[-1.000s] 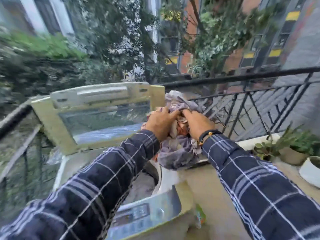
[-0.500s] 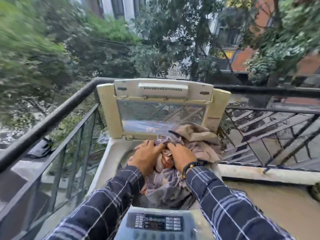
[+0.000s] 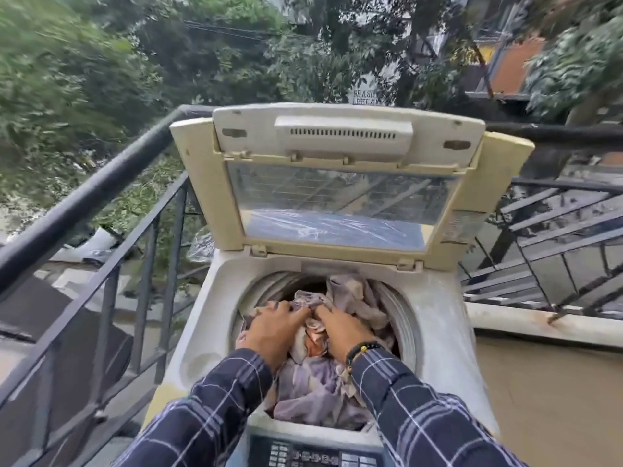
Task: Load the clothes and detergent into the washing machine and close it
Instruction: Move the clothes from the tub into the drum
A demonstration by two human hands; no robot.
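A top-loading washing machine (image 3: 435,335) stands in front of me with its yellowed lid (image 3: 340,183) raised upright. A bundle of lilac, beige and orange clothes (image 3: 313,389) fills the round drum opening and hangs over its near rim. My left hand (image 3: 271,328) and my right hand (image 3: 342,332) lie side by side on top of the bundle, their fingers curled into the cloth. The fingertips are buried in the folds. The control panel (image 3: 313,458) shows at the bottom edge. No detergent is in view.
A black metal railing (image 3: 101,193) runs close along the machine's left side and continues behind the lid to the right (image 3: 556,230). A white ledge (image 3: 539,321) and brown floor (image 3: 546,399) lie to the right. Trees and buildings are beyond.
Both hands have carried the bundle from the machine's right side over the opening and down into the drum. My view has swung left to face the machine.
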